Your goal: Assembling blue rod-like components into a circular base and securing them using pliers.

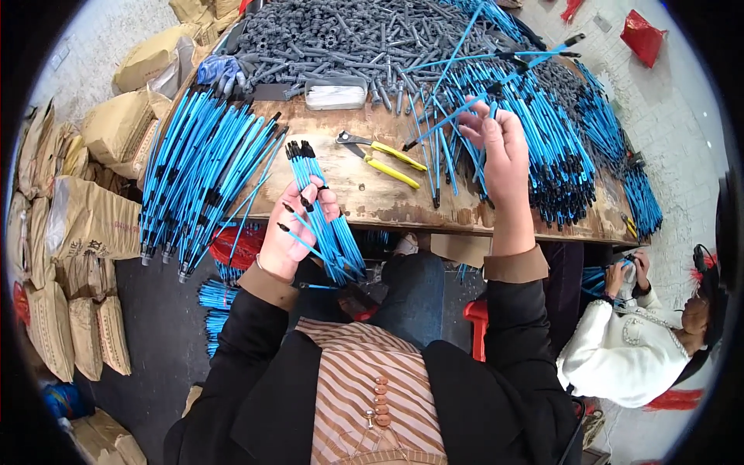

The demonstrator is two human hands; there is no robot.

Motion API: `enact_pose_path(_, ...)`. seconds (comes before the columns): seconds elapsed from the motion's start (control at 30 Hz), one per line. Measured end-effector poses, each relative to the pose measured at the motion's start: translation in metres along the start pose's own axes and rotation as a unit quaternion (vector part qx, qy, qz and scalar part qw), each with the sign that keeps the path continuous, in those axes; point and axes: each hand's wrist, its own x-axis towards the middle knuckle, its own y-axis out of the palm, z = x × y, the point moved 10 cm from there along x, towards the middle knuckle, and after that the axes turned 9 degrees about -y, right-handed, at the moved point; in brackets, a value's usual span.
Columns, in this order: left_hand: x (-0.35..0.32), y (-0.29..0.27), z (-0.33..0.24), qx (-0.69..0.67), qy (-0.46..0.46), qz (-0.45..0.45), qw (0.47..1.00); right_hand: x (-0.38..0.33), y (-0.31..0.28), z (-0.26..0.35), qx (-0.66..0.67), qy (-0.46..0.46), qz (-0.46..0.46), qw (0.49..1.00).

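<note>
My left hand is closed around a bundle of thin blue rods with black end pieces, just off the table's near edge. A few rods in it stick out at an angle past the fingers. Raised over the right part of the table, my right hand pinches a blue rod with black ends, its fingers partly covering it. Behind that hand lies a large pile of similar blue rods. Yellow-handled cutting pliers rest on the wood between my hands.
Blue rods cover the table's left side. A heap of grey plastic parts fills the back, behind a clear box. Brown sacks stand at left. A co-worker in white handles blue rods at right. A red stool is below.
</note>
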Motion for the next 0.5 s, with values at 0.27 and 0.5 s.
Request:
enact_pose_path(0.27, -0.001, 0.012, 0.001, 0.015, -0.024, 0.0, 1.0, -0.03, 0.061, 0.039, 0.411, 0.159, 0.268, 0.857)
enact_pose_path(0.5, 0.002, 0.029, 0.004, 0.024, -0.012, 0.037, 0.999, -0.091, 0.103, 0.056, 0.209, 0.106, 0.55, 0.801)
